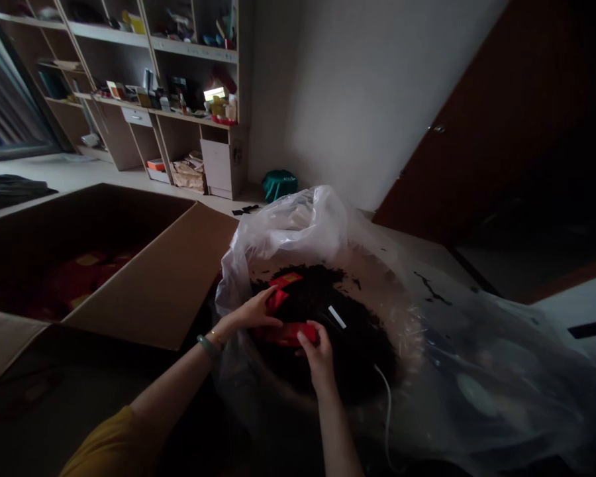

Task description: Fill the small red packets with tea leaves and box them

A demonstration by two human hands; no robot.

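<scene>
A red packet (pixel 298 331) lies across the dark heap of loose, leaf-like bits (pixel 357 331) in front of me. My right hand (pixel 320 354) pinches its right end between thumb and fingers. My left hand (pixel 255 310), with a pale green bangle on the wrist, curls its fingers and thumb around a smaller red packet (pixel 277 301) just above; part of it is hidden by the fingers. Another red packet with a yellowish patch (pixel 285 279) rests on the heap beyond that hand. A white strip (pixel 336 317) lies on the heap to the right.
Clear plastic sheeting (pixel 322 222) surrounds the heap and spreads right across the floor. On the left stands an open cardboard box (pixel 149 285) with red packets (pixel 87 275) inside. A white cord (pixel 388 404) hangs in front. Shelves (pixel 193 50), a green bag (pixel 279 184) and a brown door (pixel 457 126) stand behind.
</scene>
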